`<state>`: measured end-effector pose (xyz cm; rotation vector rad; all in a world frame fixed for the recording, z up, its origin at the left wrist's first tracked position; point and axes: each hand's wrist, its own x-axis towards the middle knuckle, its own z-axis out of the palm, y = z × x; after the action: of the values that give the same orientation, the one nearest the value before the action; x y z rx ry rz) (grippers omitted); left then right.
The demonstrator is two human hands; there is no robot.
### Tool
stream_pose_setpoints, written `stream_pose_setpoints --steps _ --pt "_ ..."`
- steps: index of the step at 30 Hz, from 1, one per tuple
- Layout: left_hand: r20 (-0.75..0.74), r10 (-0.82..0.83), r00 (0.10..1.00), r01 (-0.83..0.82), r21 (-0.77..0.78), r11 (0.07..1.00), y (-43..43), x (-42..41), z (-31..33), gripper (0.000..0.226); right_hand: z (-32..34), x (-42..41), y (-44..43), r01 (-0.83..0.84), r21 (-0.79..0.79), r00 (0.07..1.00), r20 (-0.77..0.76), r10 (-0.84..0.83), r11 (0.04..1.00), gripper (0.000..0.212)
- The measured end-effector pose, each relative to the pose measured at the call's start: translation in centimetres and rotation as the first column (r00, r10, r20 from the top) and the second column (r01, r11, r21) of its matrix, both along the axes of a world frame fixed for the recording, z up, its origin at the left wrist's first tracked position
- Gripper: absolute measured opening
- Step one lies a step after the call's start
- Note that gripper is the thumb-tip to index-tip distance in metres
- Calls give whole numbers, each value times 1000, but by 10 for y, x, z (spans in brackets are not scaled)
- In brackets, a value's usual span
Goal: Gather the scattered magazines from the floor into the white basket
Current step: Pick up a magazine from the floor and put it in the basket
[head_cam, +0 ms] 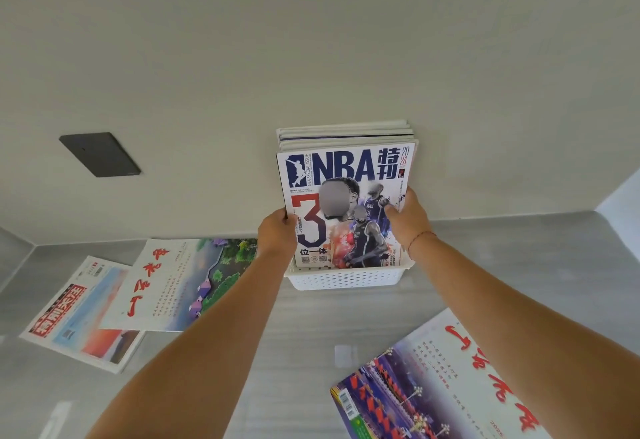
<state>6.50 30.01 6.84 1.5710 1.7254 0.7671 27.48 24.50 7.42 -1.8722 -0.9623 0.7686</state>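
A white perforated basket (346, 280) stands on the grey floor against the wall. Several magazines (346, 131) stand upright in it. The front one is an NBA magazine (346, 175) with a big red and blue "3". My left hand (277, 234) grips its left edge and my right hand (408, 220) grips its right edge, its lower end down inside the basket. On the floor at the left lie a white magazine with red calligraphy (173, 283) and, partly under it, one with a red title block (79, 317). A third magazine (450, 379) lies at the lower right.
A dark rectangular plate (100, 154) is set in the pale wall at the left. A small white patch (344, 355) marks the floor between my arms. The wall turns a corner at the far right (620, 193).
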Motion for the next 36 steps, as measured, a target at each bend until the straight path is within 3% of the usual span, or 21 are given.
stream_pose_setpoints --steps 6,16,19,22,27,32,36 --pt "1 84 996 -84 10 996 1 10 0 23 5 6 8 -17 25 1000 10 16 1000 43" --pt "17 -33 999 33 -13 999 -10 1 2 20 -1 10 -6 -84 4 996 -10 84 996 39" --pt "79 -40 996 42 -14 999 -24 -1 1 21 -2 13 -20 -82 -42 997 12 83 996 52" --pt "95 -20 995 12 84 996 -47 -8 -3 15 -7 19 -49 -4 -34 998 63 7 999 64" --pt "14 -9 1000 7 138 990 -109 -10 -26 37 -35 21 -134 136 -5 989 51 -136 991 59" --pt "-53 -178 983 181 62 982 -168 3 -55 32 -72 8 -235 400 -139 916 84 -392 906 50" --pt "-65 -393 917 376 -182 908 -199 19 -72 41 -89 -13 -304 599 -226 800 117 -589 768 46"
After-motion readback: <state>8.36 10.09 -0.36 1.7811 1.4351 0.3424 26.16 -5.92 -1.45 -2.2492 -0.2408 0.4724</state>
